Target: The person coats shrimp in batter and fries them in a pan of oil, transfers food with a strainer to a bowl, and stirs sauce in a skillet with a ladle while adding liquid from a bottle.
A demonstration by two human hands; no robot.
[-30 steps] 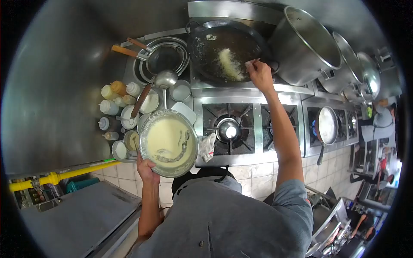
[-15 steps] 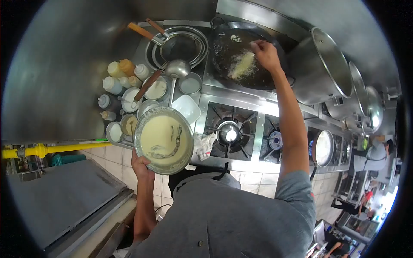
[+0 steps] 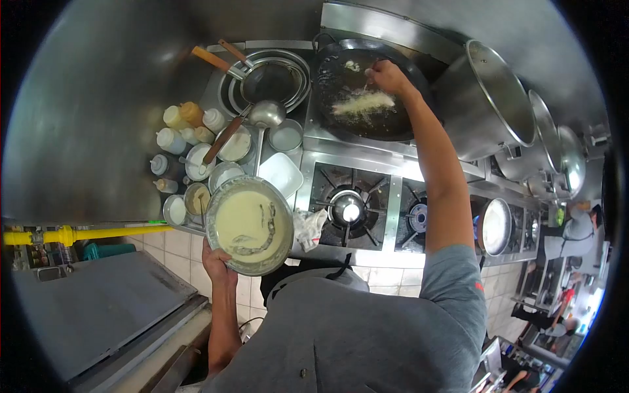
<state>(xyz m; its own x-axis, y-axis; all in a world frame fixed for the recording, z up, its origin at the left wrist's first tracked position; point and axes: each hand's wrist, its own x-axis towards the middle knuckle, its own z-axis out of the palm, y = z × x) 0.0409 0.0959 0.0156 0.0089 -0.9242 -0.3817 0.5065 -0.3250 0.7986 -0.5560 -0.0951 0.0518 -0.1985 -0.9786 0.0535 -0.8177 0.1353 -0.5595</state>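
My left hand (image 3: 217,263) grips the rim of a metal bowl (image 3: 286,243) of pale, creamy batter (image 3: 244,219), with a darker streak across its surface. Over a large black wok (image 3: 419,78) of oil, my right hand (image 3: 389,77) is closed, fingertips pinched and pointing down; what they hold, if anything, is too small to make out. Just below those fingers a long, pale battered piece (image 3: 363,103) lies bubbling in the oil. A small pale bit (image 3: 352,66) floats farther back in the wok.
Left of the wok stand nested strainers (image 3: 272,82), a ladle (image 3: 267,114), squeeze bottles (image 3: 171,141), small containers (image 3: 198,198) and a white dish (image 3: 282,174). A cloth (image 3: 309,229) lies beside a burner (image 3: 347,206). Big pots (image 3: 488,98) and a pan (image 3: 495,226) are right. People (image 3: 576,236) work far right.
My right hand has shifted slightly left over the wok. The battered piece now lies more sideways and looks longer, with bubbles around it. My left hand still holds the bowl.
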